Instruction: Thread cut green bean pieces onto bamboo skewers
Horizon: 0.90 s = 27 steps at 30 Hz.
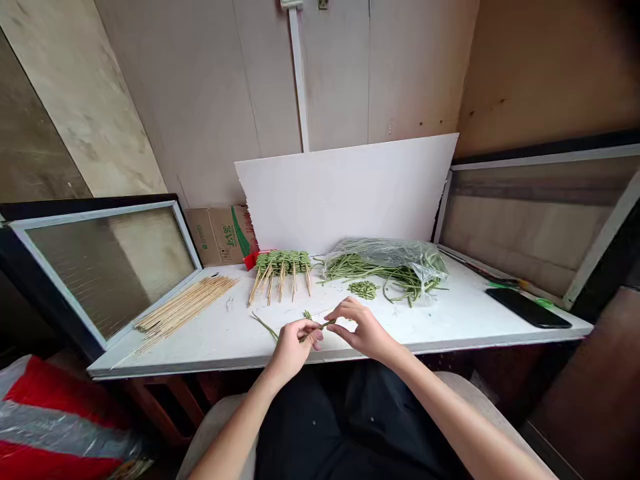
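Observation:
Near the table's front edge, my left hand and my right hand pinch one green long bean between them. My left fingers wrap round one part of it, and the right thumb and forefinger grip the other end. Another loose bean lies just left of my left hand. Beyond my fingertips are a few short bean pieces, partly hidden. Farther back sits a small heap of short bean pieces. Folded beans on skewers are stacked behind my left hand.
Bare bamboo skewers lie at the left of the white table. A clear plastic bag with long beans is behind my right hand. A black phone rests at the right. A cardboard box and white board stand behind.

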Each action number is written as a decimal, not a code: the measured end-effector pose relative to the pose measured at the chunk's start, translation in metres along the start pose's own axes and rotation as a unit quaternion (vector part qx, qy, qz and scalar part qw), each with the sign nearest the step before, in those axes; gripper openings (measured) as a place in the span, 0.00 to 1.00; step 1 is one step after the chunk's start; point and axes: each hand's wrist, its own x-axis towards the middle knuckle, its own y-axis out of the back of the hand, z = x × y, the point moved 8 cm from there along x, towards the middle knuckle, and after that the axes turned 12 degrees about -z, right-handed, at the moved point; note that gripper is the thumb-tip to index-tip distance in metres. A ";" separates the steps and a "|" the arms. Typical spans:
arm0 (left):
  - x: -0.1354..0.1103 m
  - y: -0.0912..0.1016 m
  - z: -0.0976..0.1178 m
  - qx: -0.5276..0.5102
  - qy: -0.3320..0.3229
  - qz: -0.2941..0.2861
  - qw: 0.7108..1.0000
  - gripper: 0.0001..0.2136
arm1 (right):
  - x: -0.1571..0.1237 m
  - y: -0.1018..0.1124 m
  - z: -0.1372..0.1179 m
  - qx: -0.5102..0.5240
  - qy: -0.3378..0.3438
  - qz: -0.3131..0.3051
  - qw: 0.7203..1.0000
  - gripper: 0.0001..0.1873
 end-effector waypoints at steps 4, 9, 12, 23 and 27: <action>-0.003 -0.003 0.006 0.018 -0.016 0.000 1.000 0.15 | 0.000 -0.010 -0.001 0.000 0.010 -0.017 1.000 0.06; -0.007 -0.004 0.018 0.053 -0.030 -0.001 0.998 0.14 | 0.001 -0.016 -0.004 -0.025 0.008 -0.029 0.999 0.01; -0.010 -0.006 0.026 0.073 -0.051 0.002 0.996 0.11 | 0.001 -0.018 -0.007 -0.021 0.002 -0.027 0.999 0.07; -0.011 0.000 0.030 0.000 -0.111 -0.006 0.994 0.11 | -0.001 -0.023 0.007 0.180 -0.046 0.045 0.982 0.11; -0.007 0.001 0.020 -0.019 -0.076 -0.009 0.997 0.15 | -0.013 0.007 0.053 0.061 -0.105 0.108 0.987 0.14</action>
